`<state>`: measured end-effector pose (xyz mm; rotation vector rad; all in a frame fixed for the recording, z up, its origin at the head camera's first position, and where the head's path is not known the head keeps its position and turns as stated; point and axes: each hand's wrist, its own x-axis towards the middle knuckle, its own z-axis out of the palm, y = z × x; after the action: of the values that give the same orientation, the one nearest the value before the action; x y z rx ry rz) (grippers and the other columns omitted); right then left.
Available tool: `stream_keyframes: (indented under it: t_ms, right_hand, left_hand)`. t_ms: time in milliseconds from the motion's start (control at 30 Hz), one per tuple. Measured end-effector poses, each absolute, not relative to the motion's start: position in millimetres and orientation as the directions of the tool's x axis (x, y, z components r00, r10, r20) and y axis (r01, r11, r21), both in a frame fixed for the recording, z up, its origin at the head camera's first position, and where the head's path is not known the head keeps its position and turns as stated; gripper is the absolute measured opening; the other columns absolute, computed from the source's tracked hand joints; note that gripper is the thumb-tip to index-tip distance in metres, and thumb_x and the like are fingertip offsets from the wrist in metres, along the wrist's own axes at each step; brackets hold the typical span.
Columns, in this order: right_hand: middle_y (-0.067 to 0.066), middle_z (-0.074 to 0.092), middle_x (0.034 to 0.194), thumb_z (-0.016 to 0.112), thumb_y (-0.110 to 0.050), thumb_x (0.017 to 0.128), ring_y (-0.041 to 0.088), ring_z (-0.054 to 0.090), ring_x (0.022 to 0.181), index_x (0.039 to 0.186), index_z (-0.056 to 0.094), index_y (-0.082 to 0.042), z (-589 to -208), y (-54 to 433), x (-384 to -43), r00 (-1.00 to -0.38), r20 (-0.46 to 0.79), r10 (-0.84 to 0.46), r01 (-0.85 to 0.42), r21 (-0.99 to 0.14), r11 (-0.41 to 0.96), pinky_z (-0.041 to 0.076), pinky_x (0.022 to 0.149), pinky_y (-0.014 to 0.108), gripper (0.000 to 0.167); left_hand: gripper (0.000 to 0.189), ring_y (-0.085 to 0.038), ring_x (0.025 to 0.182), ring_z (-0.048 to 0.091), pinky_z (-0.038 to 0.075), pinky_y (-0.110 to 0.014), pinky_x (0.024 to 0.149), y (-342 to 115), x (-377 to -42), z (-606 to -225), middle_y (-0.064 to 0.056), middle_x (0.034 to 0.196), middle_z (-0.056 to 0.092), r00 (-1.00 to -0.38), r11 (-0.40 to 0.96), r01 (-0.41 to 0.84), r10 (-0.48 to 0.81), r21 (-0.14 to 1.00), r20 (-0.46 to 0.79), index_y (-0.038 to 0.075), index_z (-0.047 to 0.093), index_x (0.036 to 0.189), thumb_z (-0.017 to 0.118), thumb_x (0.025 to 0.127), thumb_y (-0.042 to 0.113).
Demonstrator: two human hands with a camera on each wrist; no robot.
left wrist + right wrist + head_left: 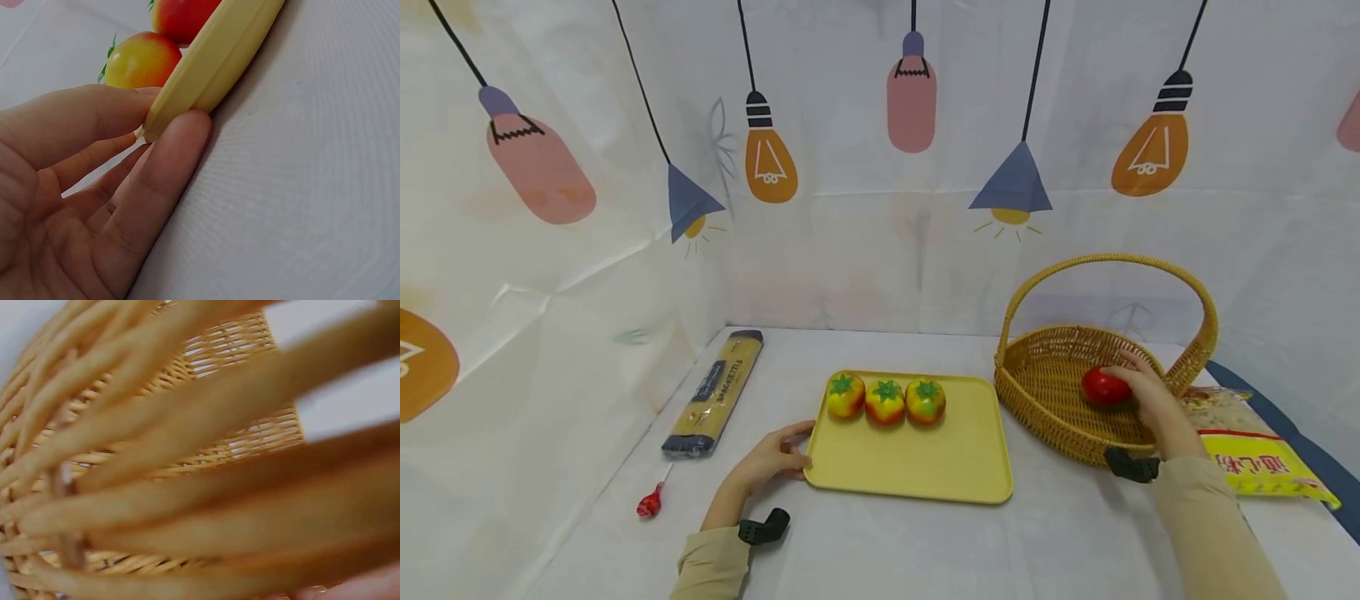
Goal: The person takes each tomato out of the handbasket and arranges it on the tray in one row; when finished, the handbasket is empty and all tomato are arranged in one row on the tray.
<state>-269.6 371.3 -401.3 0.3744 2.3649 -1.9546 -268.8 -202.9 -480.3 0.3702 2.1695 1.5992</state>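
Observation:
My left hand pinches the left rim of a yellow tray between thumb and fingers; the left wrist view shows the tray rim between them. Three yellow-red toy tomatoes with green tops stand in a row along the tray's far side. Inside a wicker basket with a tall handle, my right hand holds a shiny red round fruit, its exact kind unclear. Blurred basket weave fills most of the right wrist view and hides the fruit.
A pack of spaghetti lies left of the tray, with a red lollipop nearer me. Right of the basket, partly behind my right arm, is a yellow and clear food bag. A lamp-patterned cloth hangs behind the table.

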Motion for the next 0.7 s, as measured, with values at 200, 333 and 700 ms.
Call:
stream_keyframes:
  t_ms: [200,333,700]
  right_hand:
    - [0.03,-0.016,0.147,0.048,-0.023,0.092,0.045,-0.003,0.134,0.145,-0.01,-0.002,-406.4,370.1,-270.0,-0.981,-0.157,0.115,0.18,-0.956,0.233,0.009,0.11,0.054,0.081]
    - [0.034,-0.012,0.145,0.051,-0.02,0.092,0.051,0.005,0.131,0.145,-0.009,-0.003,-408.3,370.5,-268.9,-0.983,-0.148,0.108,0.176,-0.926,0.335,0.018,0.106,0.058,0.082]
    - [0.043,-0.017,0.134,0.061,-0.012,0.084,0.06,0.0,0.123,0.143,0.011,0.006,-412.1,368.4,-268.7,-0.976,-0.165,0.139,0.212,-0.849,0.483,0.016,0.099,0.068,0.08]
  left_hand:
    - [0.07,-0.016,0.068,0.059,0.056,-0.029,0.065,-203.2,-269.5,-481.8,-0.006,0.071,0.056,-0.878,0.301,-0.034,0.446,0.953,-0.172,0.001,0.034,0.141,0.068,0.08,0.009]
    - [0.07,-0.015,0.068,0.059,0.056,-0.029,0.065,-203.9,-270.0,-483.1,-0.005,0.071,0.056,-0.877,0.293,-0.032,0.45,0.956,-0.168,0.001,0.033,0.141,0.068,0.081,0.008]
    - [0.07,-0.016,0.069,0.059,0.056,-0.03,0.066,-203.5,-269.7,-482.9,-0.006,0.072,0.057,-0.874,0.293,-0.027,0.457,0.956,-0.165,0.001,0.033,0.141,0.068,0.081,0.008]
